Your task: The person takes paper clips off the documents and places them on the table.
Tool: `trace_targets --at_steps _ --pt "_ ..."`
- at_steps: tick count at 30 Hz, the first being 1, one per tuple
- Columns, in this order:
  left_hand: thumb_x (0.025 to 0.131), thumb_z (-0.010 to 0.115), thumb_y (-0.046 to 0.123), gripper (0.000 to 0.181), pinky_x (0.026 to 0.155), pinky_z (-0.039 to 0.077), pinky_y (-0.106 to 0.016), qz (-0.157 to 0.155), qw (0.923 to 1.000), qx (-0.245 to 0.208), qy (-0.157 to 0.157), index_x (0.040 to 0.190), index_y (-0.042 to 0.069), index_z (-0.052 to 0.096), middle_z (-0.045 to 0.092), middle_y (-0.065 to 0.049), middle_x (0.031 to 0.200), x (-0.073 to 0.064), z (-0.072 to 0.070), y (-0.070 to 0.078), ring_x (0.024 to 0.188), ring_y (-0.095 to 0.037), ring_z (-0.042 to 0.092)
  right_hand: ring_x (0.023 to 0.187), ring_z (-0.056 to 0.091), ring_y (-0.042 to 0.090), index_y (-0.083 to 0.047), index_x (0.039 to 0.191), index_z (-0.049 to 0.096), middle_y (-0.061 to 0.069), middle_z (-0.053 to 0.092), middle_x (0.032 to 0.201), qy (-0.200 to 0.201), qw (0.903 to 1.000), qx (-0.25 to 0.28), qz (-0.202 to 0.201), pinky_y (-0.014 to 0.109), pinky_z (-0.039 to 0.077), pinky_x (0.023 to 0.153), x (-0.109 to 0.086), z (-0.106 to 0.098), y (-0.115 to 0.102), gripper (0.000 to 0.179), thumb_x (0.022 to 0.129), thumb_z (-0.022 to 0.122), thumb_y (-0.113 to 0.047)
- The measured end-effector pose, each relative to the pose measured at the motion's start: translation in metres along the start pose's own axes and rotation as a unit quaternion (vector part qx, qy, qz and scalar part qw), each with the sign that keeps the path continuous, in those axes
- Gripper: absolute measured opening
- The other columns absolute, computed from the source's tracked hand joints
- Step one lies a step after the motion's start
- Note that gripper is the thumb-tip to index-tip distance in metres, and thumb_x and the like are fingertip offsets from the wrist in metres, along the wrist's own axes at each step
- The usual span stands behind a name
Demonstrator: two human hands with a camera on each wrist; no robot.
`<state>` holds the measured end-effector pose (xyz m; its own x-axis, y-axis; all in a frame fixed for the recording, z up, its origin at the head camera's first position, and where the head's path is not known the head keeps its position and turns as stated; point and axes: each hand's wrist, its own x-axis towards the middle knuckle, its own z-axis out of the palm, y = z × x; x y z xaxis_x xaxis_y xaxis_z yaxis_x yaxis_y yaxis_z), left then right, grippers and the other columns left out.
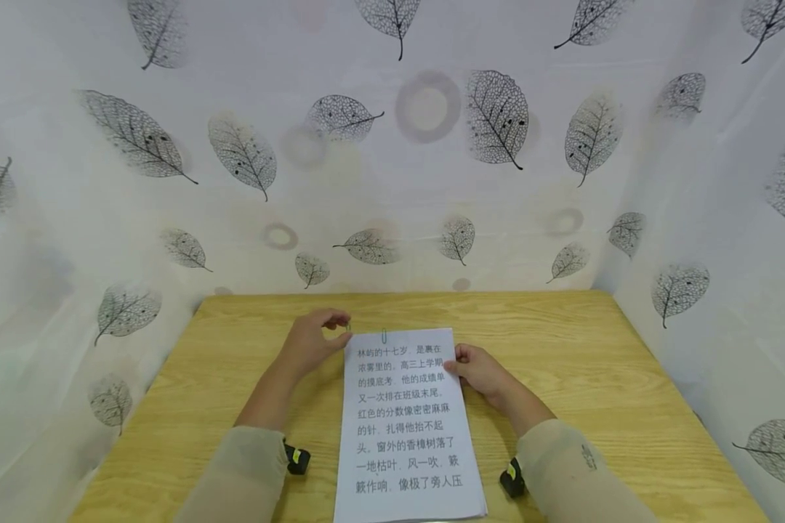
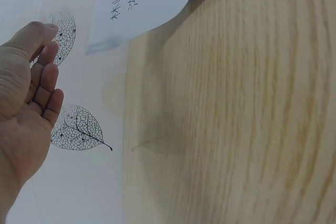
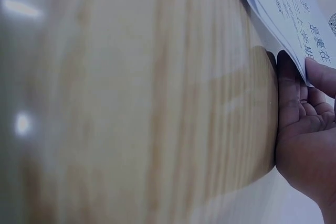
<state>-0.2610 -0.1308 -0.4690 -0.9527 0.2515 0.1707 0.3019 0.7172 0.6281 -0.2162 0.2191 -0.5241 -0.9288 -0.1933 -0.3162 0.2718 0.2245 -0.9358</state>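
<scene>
A stack of white paper sheets (image 1: 402, 428) printed with large Chinese characters lies upright to the viewer on the table. A green paper clip (image 1: 384, 335) sits on its top edge, also visible in the left wrist view. At the top left corner, my left hand (image 1: 310, 341) has thumb and index finger close together, with a thin greenish sliver like another paper clip (image 1: 349, 327) between their tips. My right hand (image 1: 480, 374) grips the upper right edge, thumb on top and fingers beneath. In the right wrist view, that edge of the sheets (image 3: 286, 30) is lifted slightly.
The wood-grain table (image 1: 562, 349) extends around the stack. Behind and beside it hang white sheets with a leaf print (image 1: 497, 116). Black wrist devices (image 1: 297, 459) sit at both sleeve cuffs, close above the tabletop.
</scene>
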Motion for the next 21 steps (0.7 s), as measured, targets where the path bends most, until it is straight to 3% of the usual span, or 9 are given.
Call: trace_targets --at_steps 6,21 --pt "0.098 0.081 0.025 0.034 0.108 0.059 -0.054 0.001 1.0000 0.005 -0.003 0.129 0.011 0.075 0.079 -0.008 0.127 -0.005 -0.002 -0.005 0.118 -0.031 0.072 0.093 0.072 0.016 0.001 0.109 0.062 0.010 0.077 0.113 0.002 1.0000 -0.001 0.001 0.026 0.059 0.082 0.000 0.000 -0.001 0.009 0.110 0.059 -0.008" --pt "0.099 0.081 0.029 0.038 0.111 0.058 -0.053 -0.039 0.9989 0.012 -0.023 0.133 0.015 0.074 0.077 -0.008 0.131 -0.015 -0.004 -0.015 0.124 -0.031 0.069 0.096 0.071 0.016 0.001 0.110 0.062 0.013 0.077 0.115 0.003 1.0000 -0.005 -0.003 0.025 0.058 0.084 -0.001 0.002 -0.003 0.009 0.110 0.060 -0.008"
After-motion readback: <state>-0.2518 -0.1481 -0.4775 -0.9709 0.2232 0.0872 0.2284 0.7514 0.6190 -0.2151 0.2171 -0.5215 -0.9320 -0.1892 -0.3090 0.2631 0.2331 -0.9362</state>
